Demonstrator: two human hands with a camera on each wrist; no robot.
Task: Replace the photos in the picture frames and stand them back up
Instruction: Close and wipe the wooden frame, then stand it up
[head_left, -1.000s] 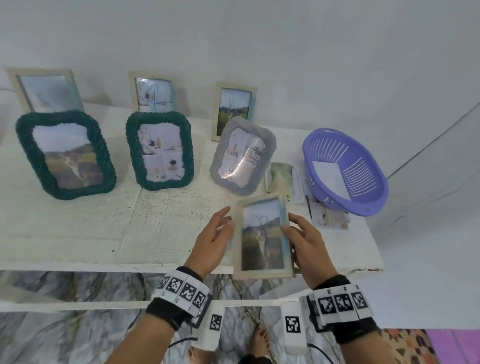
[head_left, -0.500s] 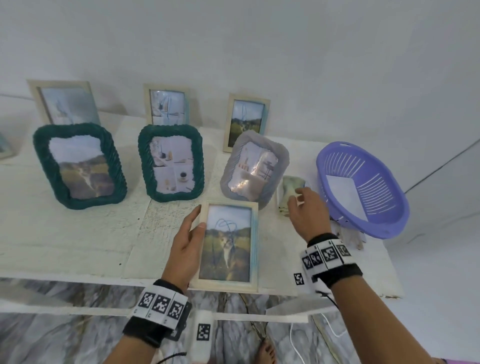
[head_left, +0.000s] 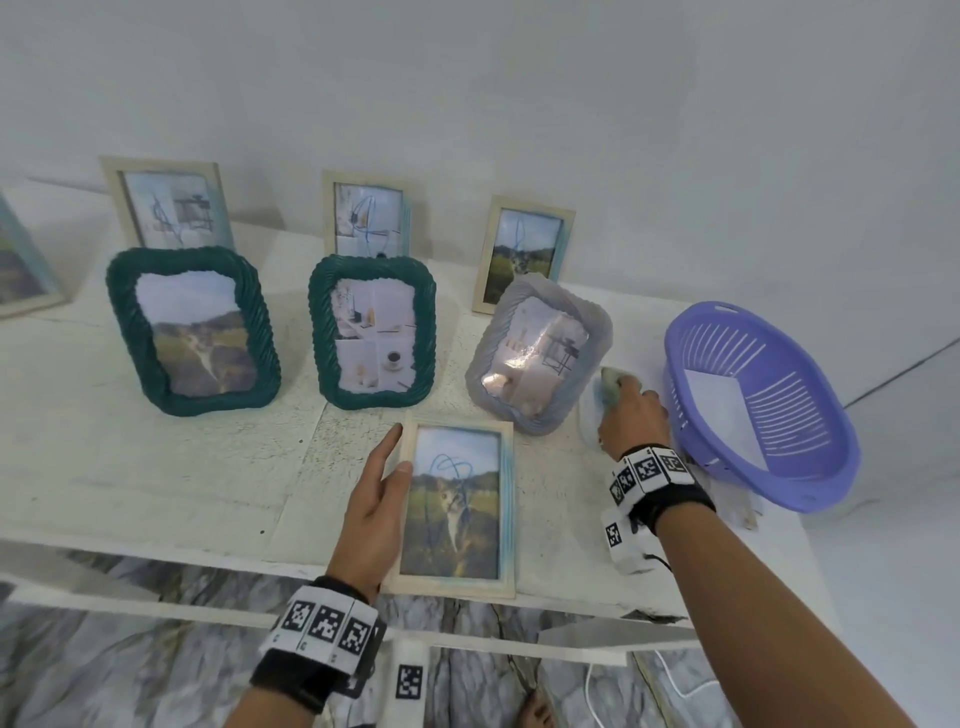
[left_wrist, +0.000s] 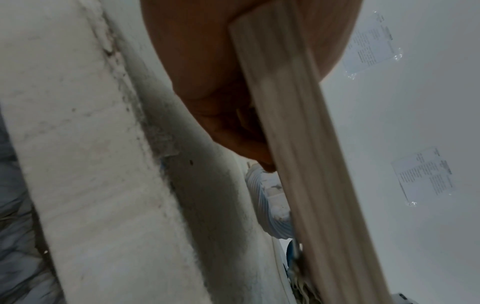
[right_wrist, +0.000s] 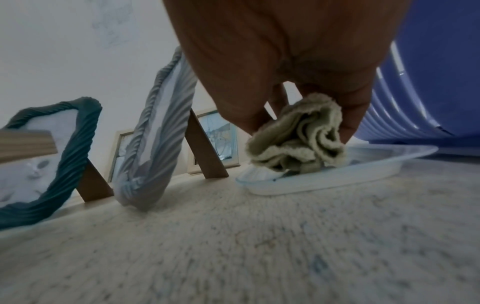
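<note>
Seven frames stand on the tabletop (head_left: 156, 483) with photos in: four pale wooden frames (head_left: 366, 213), one of them cut off at the left, two green frames (head_left: 192, 330) and one grey frame (head_left: 537, 353). The eighth frame (head_left: 457, 504), photo fitted, is at the front edge, clasped between the thumb and fingers of the left hand (head_left: 374, 509); judged not yet stood. The right hand (head_left: 631, 423) pinches one cloth (right_wrist: 296, 137) beside one basket (head_left: 810, 467).

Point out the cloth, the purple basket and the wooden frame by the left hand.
cloth (right_wrist: 296, 139), right wrist view, bunched middle.
purple basket (head_left: 789, 415), head view, slatted inner wall.
wooden frame (head_left: 453, 585), head view, bottom rail.
</note>
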